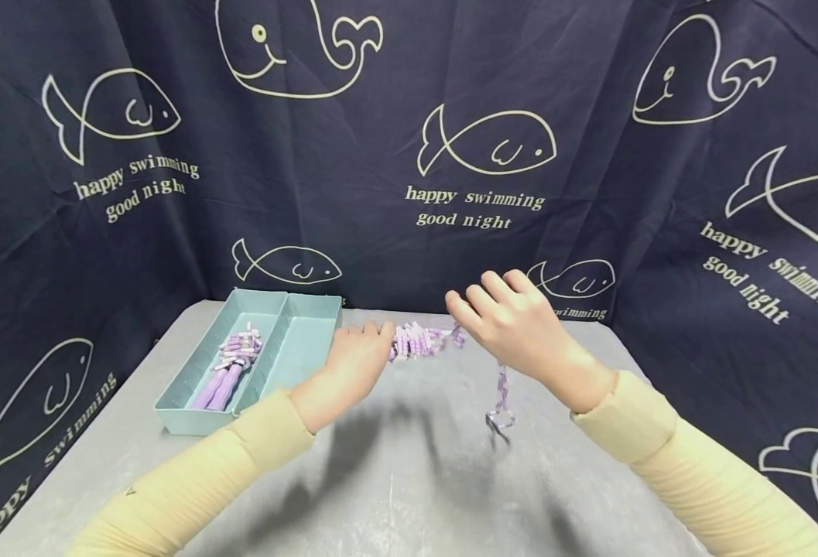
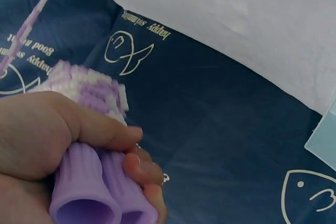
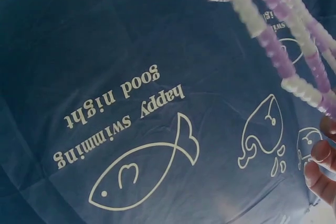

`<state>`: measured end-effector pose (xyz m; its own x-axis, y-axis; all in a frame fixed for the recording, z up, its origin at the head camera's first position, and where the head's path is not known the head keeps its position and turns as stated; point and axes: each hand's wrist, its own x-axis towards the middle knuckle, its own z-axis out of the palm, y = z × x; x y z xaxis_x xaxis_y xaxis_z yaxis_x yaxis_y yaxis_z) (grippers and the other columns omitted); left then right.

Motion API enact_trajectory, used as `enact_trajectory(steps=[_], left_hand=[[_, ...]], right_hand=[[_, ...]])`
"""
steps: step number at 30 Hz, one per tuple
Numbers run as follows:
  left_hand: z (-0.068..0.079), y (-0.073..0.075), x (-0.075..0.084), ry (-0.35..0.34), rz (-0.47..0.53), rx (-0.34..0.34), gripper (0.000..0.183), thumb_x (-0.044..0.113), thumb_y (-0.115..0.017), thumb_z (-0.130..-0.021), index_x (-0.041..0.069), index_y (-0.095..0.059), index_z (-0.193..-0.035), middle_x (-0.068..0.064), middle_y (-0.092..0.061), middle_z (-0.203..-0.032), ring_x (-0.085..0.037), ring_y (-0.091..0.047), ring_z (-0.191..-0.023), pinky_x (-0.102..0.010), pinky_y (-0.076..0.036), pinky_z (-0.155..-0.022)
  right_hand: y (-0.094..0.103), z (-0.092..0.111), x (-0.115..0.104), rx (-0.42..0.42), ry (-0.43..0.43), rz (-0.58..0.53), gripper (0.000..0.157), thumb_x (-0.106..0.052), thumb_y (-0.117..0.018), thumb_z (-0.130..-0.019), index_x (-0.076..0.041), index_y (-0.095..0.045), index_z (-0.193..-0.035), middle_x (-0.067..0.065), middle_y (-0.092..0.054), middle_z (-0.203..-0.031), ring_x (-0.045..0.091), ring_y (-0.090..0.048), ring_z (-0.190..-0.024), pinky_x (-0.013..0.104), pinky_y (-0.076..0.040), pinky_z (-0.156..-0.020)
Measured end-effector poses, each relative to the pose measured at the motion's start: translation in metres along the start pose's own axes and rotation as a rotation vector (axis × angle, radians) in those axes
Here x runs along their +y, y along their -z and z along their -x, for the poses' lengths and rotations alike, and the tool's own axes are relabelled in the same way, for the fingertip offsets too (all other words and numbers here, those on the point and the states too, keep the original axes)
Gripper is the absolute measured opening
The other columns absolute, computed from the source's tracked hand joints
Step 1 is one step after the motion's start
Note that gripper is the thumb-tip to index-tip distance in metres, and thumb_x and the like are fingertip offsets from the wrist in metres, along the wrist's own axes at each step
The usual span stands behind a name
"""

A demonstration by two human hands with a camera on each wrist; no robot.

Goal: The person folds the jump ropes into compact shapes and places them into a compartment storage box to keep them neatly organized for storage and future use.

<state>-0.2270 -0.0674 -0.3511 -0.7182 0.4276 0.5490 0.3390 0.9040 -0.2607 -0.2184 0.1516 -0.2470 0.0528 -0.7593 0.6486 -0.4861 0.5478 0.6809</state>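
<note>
My left hand [image 1: 358, 357] grips a purple-and-white beaded jump rope [image 1: 415, 341] above the table. In the left wrist view its two purple handles [image 2: 84, 184] poke out of the curled fingers, and bunched beaded strands [image 2: 89, 90] stick out beyond the thumb. Raised to the right, my right hand [image 1: 509, 325] holds a stretch of the same rope, and a beaded length [image 1: 502, 387] dangles below it, ending in a loop. Taut strands [image 3: 278, 51] run to the right fingertips [image 3: 321, 153] in the right wrist view.
A light blue two-compartment tray [image 1: 196, 422] stands at the table's left. Its left compartment holds another bundled purple-and-white jump rope [image 1: 231, 363] with purple handles. Dark blue curtain [image 1: 381, 155] with fish drawings surrounds the grey table [image 1: 409, 480].
</note>
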Motion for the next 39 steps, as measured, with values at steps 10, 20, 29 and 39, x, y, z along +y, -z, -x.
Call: enact_trajectory(steps=[10, 20, 29, 39], left_hand=[[0.004, 0.003, 0.006, -0.321, -0.009, -0.006, 0.022, 0.005, -0.065, -0.077, 0.013, -0.051, -0.091, -0.003, -0.056, -0.069, -0.021, -0.054, -0.056, -0.03, -0.04, -0.048], [0.005, 0.01, 0.013, -0.566, -0.056, -0.002, 0.019, 0.016, -0.06, -0.086, 0.023, -0.053, -0.102, 0.003, -0.06, -0.088, -0.017, -0.055, -0.076, -0.03, -0.036, -0.065], [0.002, 0.012, 0.011, -0.686, -0.018, 0.153, 0.016, 0.008, -0.055, -0.088, 0.022, -0.049, -0.094, 0.006, -0.049, -0.079, -0.014, -0.048, -0.069, -0.027, -0.03, -0.065], [0.0, 0.021, 0.002, -0.727, 0.044, 0.206, 0.02, 0.001, -0.051, -0.087, 0.018, -0.05, -0.096, 0.005, -0.048, -0.082, -0.015, -0.042, -0.073, -0.027, -0.031, -0.069]], right_hand=[[-0.005, 0.007, 0.009, -0.046, -0.022, 0.001, 0.019, 0.0, -0.045, -0.087, -0.004, -0.063, -0.094, 0.008, -0.051, -0.065, 0.029, -0.048, -0.062, 0.037, -0.038, -0.055], [-0.014, 0.003, 0.016, -0.024, -0.03, -0.004, 0.024, 0.004, -0.039, -0.085, -0.004, -0.061, -0.089, 0.009, -0.048, -0.063, 0.029, -0.047, -0.06, 0.037, -0.035, -0.052], [-0.03, 0.014, 0.025, -0.061, -0.056, -0.029, 0.014, -0.002, -0.045, -0.087, -0.004, -0.06, -0.087, 0.009, -0.049, -0.065, 0.029, -0.047, -0.06, 0.036, -0.034, -0.052], [-0.054, 0.042, 0.028, -0.168, -0.106, -0.085, 0.014, -0.005, -0.043, -0.085, -0.005, -0.057, -0.087, 0.007, -0.051, -0.066, 0.028, -0.047, -0.062, 0.036, -0.036, -0.054]])
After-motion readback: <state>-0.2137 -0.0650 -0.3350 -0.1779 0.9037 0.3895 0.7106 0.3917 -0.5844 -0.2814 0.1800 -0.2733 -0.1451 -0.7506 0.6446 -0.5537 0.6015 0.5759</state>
